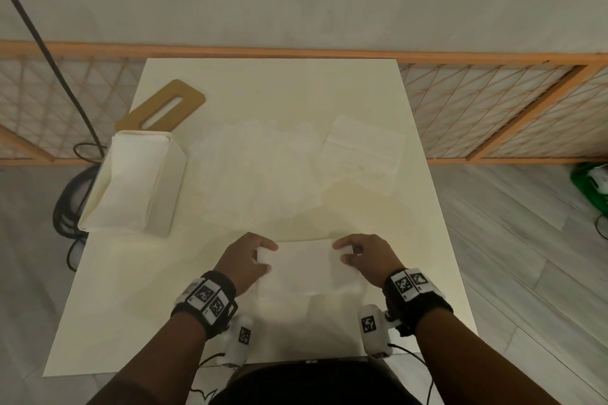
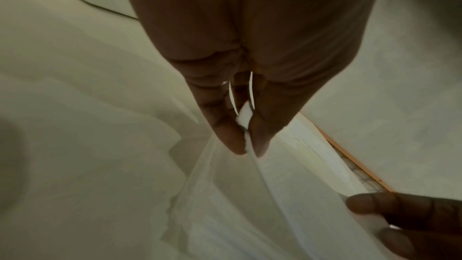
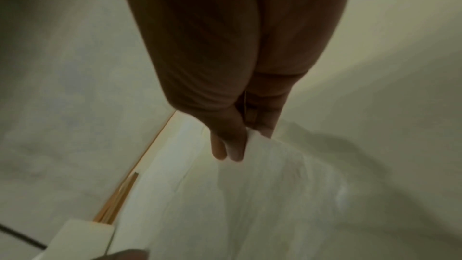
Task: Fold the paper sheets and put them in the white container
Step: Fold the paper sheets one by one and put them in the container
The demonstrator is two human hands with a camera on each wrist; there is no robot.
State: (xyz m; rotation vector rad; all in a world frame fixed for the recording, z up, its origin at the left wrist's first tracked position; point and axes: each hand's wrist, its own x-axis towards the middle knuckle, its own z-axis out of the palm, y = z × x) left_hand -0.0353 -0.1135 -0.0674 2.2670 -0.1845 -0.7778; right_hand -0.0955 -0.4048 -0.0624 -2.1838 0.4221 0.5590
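Observation:
A thin white paper sheet (image 1: 304, 268) is held above the near middle of the table by both hands. My left hand (image 1: 260, 255) pinches its far left corner between thumb and fingers; the left wrist view shows that pinch on the paper sheet (image 2: 246, 126). My right hand (image 1: 347, 253) pinches the far right corner of the paper sheet (image 3: 252, 135). The sheet's lower part drapes toward me. The white container (image 1: 131, 181) stands at the table's left edge with white folded paper inside. More loose sheets (image 1: 260, 168) lie spread in the table's middle.
A folded stack of paper (image 1: 362, 154) lies at the far right of the white table (image 1: 131, 306). A brown cardboard piece with a slot (image 1: 164, 108) lies behind the container. An orange lattice fence (image 1: 493, 102) runs behind the table; black cables (image 1: 69, 207) hang on the left.

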